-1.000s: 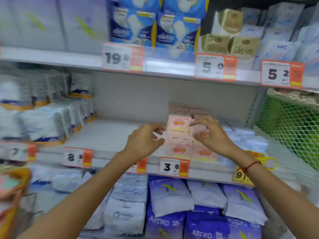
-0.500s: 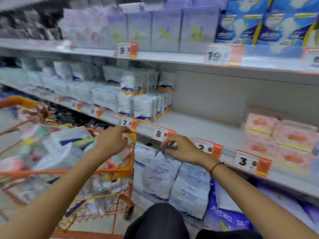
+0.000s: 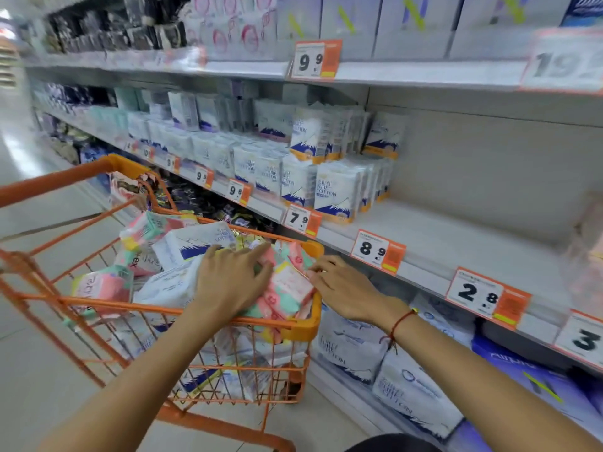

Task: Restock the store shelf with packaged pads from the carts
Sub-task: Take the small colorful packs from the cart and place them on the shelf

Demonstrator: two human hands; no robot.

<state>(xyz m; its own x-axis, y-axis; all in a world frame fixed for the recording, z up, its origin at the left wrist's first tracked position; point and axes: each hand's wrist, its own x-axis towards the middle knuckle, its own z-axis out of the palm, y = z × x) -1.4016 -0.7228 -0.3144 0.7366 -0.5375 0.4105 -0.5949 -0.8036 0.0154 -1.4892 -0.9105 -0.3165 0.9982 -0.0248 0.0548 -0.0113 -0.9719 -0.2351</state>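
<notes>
Both forearms bare, no sleeves showing; a thin red string bracelet (image 3: 400, 324) with 1 small yellow bead circles the right wrist.

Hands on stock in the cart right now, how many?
2. Left hand lies flat over the packs in the orange cart. Right hand is at the cart's right rim, fingertips on a pink pack. Whether it grips is unclear.

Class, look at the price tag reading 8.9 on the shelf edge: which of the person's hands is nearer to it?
Right. The right hand is just below-left of the 8.9 price tag, at the cart's corner. The left hand lies farther left, on the packs inside the orange cart.
</notes>
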